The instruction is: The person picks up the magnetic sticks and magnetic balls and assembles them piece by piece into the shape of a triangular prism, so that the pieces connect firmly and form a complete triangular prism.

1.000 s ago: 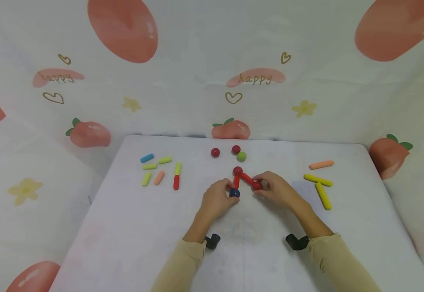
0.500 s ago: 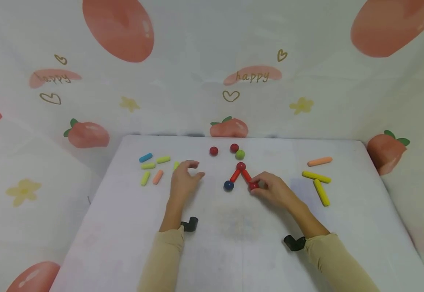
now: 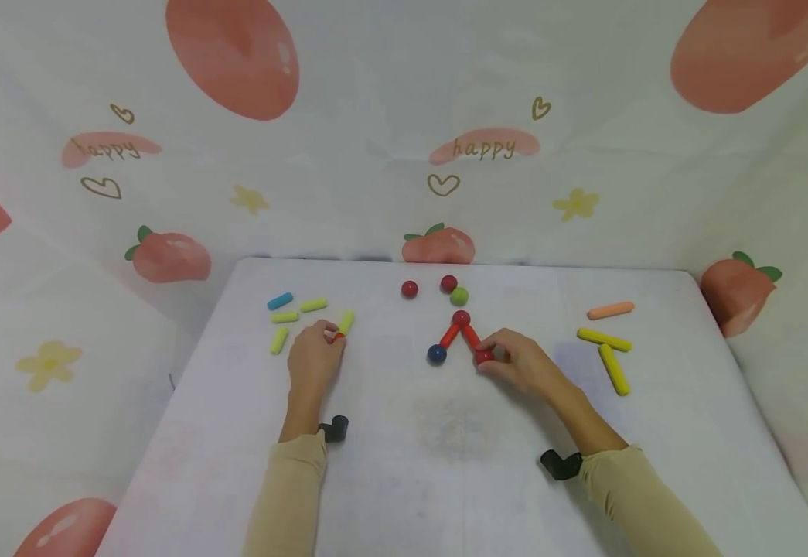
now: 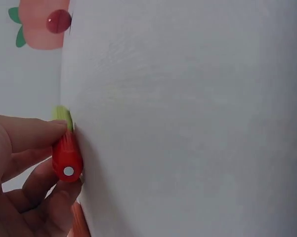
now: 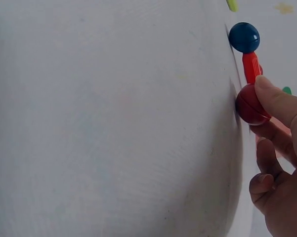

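My left hand [image 3: 313, 363] pinches a red magnetic rod [image 4: 67, 155] between thumb and fingers. A yellow-green rod [image 3: 346, 322] sits end to end with it, and a metal dot shows on the red end. Farther right, my right hand [image 3: 523, 363] holds a red ball [image 5: 251, 104] with thumb and fingertips. That ball ends one leg of a V of two red rods [image 3: 449, 335]. Another red ball [image 3: 461, 318] forms the V's tip, and a dark blue ball [image 3: 436, 354] ends its left leg.
Two loose red balls [image 3: 410, 289] and a green ball [image 3: 459, 296] lie behind the V. At left are a blue rod [image 3: 281, 301] and several yellow-green rods [image 3: 284, 317]. An orange rod [image 3: 611, 310] and two yellow rods [image 3: 605, 340] lie at right.
My left hand has let go of the blue ball, moved left and taken hold of the red rod, whose yellow-green partner has tilted. The V has spread wider; my right hand stays at its ball.
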The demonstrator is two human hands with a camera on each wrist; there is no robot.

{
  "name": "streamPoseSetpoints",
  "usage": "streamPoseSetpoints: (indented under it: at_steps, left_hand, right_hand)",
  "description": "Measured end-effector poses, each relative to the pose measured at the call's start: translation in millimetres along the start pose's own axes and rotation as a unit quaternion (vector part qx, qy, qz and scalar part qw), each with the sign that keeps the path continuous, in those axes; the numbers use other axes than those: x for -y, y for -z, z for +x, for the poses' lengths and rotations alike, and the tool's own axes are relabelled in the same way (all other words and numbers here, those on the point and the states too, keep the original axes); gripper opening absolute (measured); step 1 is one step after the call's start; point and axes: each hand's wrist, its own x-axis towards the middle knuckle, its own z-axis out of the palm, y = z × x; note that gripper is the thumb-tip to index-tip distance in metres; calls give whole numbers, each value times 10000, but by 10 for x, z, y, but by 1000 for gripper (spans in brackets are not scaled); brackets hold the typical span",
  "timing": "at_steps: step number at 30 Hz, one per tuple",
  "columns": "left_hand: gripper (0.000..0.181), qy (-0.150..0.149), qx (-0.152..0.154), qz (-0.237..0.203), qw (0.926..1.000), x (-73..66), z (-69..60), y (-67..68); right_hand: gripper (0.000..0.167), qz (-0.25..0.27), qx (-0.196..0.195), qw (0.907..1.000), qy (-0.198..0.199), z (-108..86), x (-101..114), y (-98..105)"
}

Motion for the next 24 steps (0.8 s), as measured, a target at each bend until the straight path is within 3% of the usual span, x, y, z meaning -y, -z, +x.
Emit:
streamPoseSetpoints:
  at_steps: [6, 10, 13, 17, 24]
  left_hand:
    - [30, -231, 114, 162, 9995, -19, -1, 28]
    - [33, -288, 105, 19, 9995, -4, -4, 44]
    - [34, -233, 265, -436, 9984, -29, -21, 87]
    - [30, -325, 662, -1094, 9913, -111, -46, 151]
    - [29, -941, 926, -1879, 9733, -309, -155, 98]
  right_hand:
    - [33, -23, -29, 10000, -12, -8, 0, -10]
    - [33, -20, -28, 10000, 17, -5, -10, -11]
    - [33, 1, -18, 10000, 29, -1, -12, -9]
    - [33, 18, -20, 10000, -1, -2, -13, -4]
    - [33, 67, -7, 10000, 8, -5, -16, -9]
